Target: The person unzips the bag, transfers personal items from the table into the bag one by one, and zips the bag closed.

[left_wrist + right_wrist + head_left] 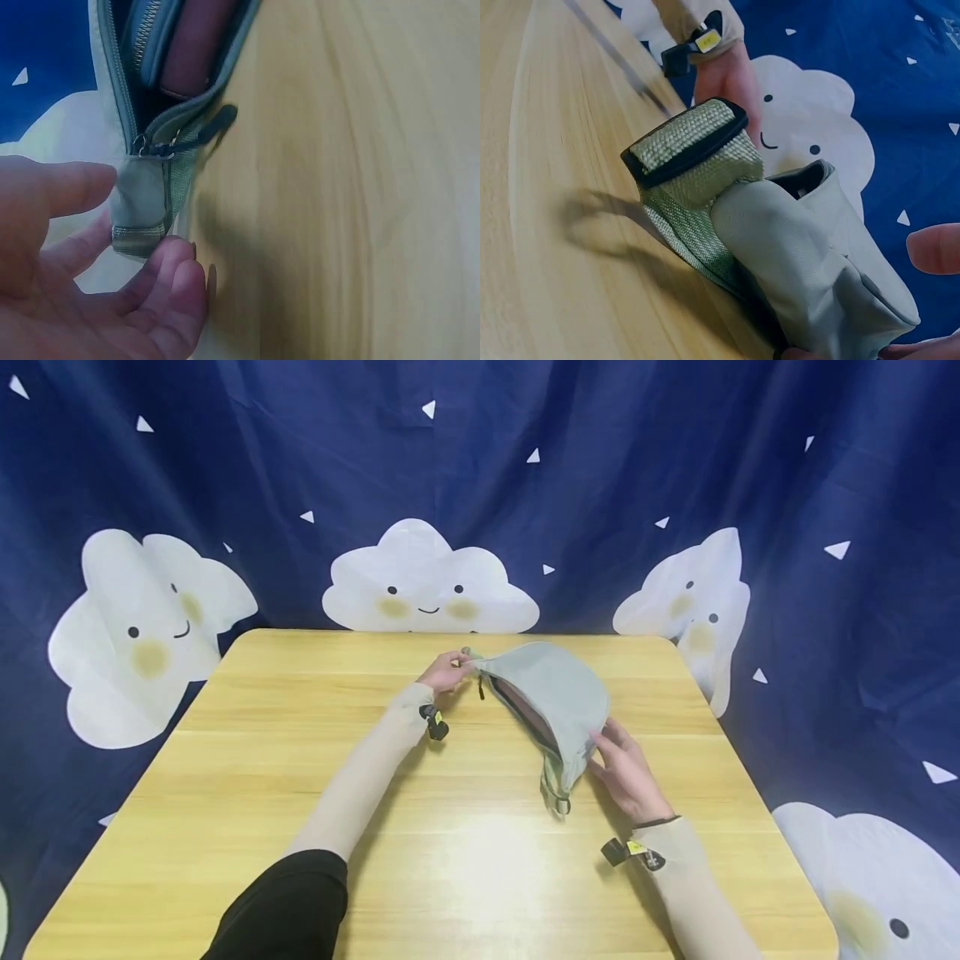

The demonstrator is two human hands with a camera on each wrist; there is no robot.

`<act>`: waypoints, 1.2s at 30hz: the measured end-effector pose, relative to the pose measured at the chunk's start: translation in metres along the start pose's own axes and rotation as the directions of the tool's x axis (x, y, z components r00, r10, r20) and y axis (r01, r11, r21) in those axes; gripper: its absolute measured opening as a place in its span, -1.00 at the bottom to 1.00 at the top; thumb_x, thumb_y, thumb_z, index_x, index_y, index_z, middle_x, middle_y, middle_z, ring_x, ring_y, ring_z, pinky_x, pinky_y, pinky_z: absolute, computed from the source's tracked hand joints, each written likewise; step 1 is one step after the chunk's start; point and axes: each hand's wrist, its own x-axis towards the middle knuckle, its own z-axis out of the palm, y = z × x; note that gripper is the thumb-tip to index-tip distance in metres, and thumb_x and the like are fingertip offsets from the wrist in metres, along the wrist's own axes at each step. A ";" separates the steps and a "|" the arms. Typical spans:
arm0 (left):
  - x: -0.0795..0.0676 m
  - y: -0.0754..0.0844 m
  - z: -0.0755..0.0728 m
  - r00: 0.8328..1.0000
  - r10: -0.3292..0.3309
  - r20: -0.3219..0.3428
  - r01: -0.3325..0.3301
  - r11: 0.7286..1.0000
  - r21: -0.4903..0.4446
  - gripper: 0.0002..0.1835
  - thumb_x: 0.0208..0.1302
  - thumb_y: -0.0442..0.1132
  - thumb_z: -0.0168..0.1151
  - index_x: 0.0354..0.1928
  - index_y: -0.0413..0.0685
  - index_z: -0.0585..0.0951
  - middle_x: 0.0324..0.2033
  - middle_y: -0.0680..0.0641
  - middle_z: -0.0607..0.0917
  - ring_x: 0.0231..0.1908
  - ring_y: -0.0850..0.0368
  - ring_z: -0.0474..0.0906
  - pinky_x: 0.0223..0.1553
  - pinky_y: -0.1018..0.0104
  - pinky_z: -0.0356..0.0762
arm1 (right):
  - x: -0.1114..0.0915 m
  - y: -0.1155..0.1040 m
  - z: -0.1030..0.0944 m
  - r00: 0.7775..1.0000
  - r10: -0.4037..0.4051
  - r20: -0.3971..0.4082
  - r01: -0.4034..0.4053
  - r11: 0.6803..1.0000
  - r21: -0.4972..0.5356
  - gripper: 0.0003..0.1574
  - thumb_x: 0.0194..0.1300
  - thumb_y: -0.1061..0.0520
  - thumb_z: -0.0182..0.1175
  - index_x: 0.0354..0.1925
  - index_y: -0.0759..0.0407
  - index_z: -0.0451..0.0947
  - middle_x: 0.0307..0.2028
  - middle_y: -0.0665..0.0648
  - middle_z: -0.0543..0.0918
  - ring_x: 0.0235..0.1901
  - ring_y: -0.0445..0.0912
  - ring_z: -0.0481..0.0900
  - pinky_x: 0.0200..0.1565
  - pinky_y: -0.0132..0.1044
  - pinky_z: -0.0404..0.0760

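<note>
A pale grey-green waist bag (551, 681) is tilted above the far part of the table, its zipper open. Inside it, the left wrist view shows a blue zipped pouch (157, 37) and a maroon item (196, 52). My left hand (446, 672) holds the tapered end near the dark zipper pull (214, 129), thumb on one side and fingers on the other. At the opposite end, my right hand (628, 768) holds the bag from beneath, its thumb (936, 249) lifted off the fabric. A webbing strap with a black buckle (697, 154) hangs from that end.
The wooden table (225, 827) has rounded corners and a bright glare patch near the front. Behind it hangs a dark blue curtain (600, 410) printed with white clouds and triangles. Small wrist cameras (435, 723) sit on both forearms.
</note>
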 end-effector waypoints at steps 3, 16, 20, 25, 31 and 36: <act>-0.011 0.001 -0.005 1.000 0.027 -0.015 -0.025 0.995 0.097 -0.52 0.53 0.00 0.16 0.37 -0.02 0.50 0.31 -0.23 0.57 -0.30 0.15 0.55 -0.28 0.33 0.56 | 0.003 0.000 -0.001 1.000 -0.011 0.002 0.011 1.000 -0.016 -0.04 0.63 0.12 -0.02 0.66 0.16 -0.37 0.69 0.17 -0.24 0.68 0.03 -0.29 0.66 0.21 -0.13; -0.051 -0.022 -0.026 0.990 0.128 -0.060 -0.099 0.933 0.347 -0.63 0.52 -0.05 0.19 0.17 -0.14 0.65 0.11 -0.28 0.71 -0.43 0.13 0.57 -0.29 0.30 0.56 | 0.034 -0.006 -0.002 0.999 0.005 0.040 0.002 0.986 -0.169 -0.03 0.58 0.07 0.09 0.67 0.09 -0.22 0.67 0.16 -0.05 0.55 0.01 0.15 0.49 -0.15 0.41; -0.064 -0.032 -0.030 0.980 0.196 -0.045 -0.163 0.902 0.399 -0.70 0.52 -0.12 0.19 0.02 -0.20 0.69 -0.36 -0.15 0.74 -0.65 0.23 0.42 -0.51 0.40 0.37 | 0.049 -0.008 -0.006 0.998 0.006 0.069 0.013 0.961 -0.277 -0.09 0.59 0.05 0.08 0.66 0.12 -0.14 0.64 0.21 0.06 0.32 -0.14 0.35 0.21 -0.45 0.55; -0.089 -0.033 -0.036 0.974 0.223 -0.022 -0.190 0.873 0.450 -0.76 0.50 -0.17 0.18 -0.22 -0.20 0.70 -0.54 -0.05 0.66 -0.61 0.22 0.39 -0.49 0.39 0.34 | 0.066 -0.014 -0.008 0.991 0.023 0.135 0.026 0.934 -0.356 -0.13 0.60 0.08 0.04 0.64 0.21 -0.11 0.60 0.28 0.12 0.18 -0.22 0.44 0.16 -0.50 0.53; -0.112 -0.037 -0.042 0.986 0.166 -0.017 -0.137 0.866 0.481 -0.74 0.48 -0.15 0.21 -0.29 -0.18 0.71 -0.53 -0.02 0.63 -0.62 0.22 0.32 -0.56 0.43 0.27 | 0.085 -0.020 -0.001 0.975 0.058 0.214 0.032 0.918 -0.396 -0.12 0.61 0.09 0.01 0.65 0.23 -0.17 0.62 0.31 0.06 0.25 -0.13 0.42 0.14 -0.56 0.56; -0.123 -0.043 -0.048 0.992 0.126 -0.016 -0.102 0.866 0.490 -0.69 0.45 -0.12 0.24 -0.41 -0.17 0.70 -0.67 0.09 0.48 -0.68 0.26 0.25 -0.63 0.44 0.19 | 0.106 -0.022 0.003 0.961 0.100 0.256 0.017 0.908 -0.418 -0.09 0.60 0.11 0.02 0.66 0.21 -0.21 0.65 0.28 0.00 0.48 0.09 0.26 0.33 -0.40 0.49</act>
